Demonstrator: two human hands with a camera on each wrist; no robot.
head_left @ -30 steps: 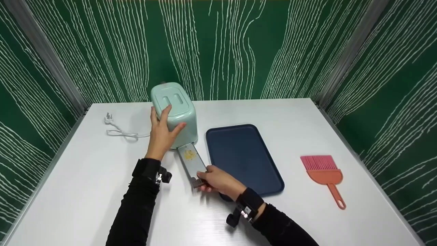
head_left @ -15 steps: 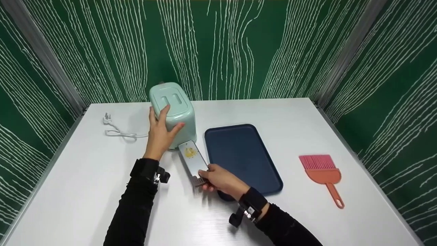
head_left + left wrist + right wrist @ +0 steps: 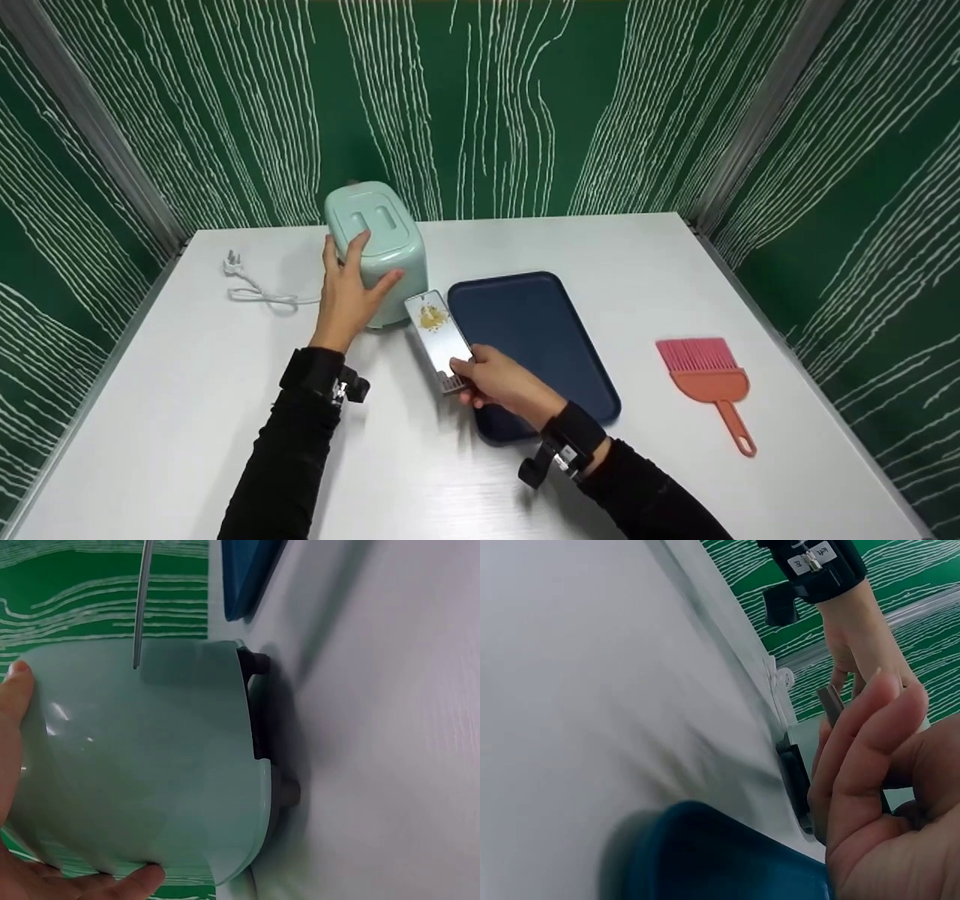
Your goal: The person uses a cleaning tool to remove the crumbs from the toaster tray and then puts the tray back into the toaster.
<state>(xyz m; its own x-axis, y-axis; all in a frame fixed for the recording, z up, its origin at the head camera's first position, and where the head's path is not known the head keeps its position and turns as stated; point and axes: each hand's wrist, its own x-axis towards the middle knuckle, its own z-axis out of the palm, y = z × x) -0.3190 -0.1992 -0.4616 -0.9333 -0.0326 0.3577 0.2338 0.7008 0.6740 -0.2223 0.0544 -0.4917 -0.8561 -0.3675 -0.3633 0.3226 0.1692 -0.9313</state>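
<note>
A mint-green toaster with a lid on top stands at the back left of the white table. My left hand holds its near end, thumb on one side and fingers spread on the other, as the left wrist view also shows. In my right hand is the toaster's metal crumb tray, pinched at its near end with the thumb on top. Yellowish crumbs lie on its far half. The crumb tray is out of the toaster, beside its near right corner, and appears edge-on in the left wrist view.
A navy serving tray lies just right of the toaster, partly beneath my right hand in the head view. Farther right rests a small orange brush with pink bristles. The toaster's white cord and plug lie to its left.
The crumb tray has come out of the toaster's base. My right hand has carried it slightly right and up toward the navy tray's edge. My left hand stays on the toaster.
</note>
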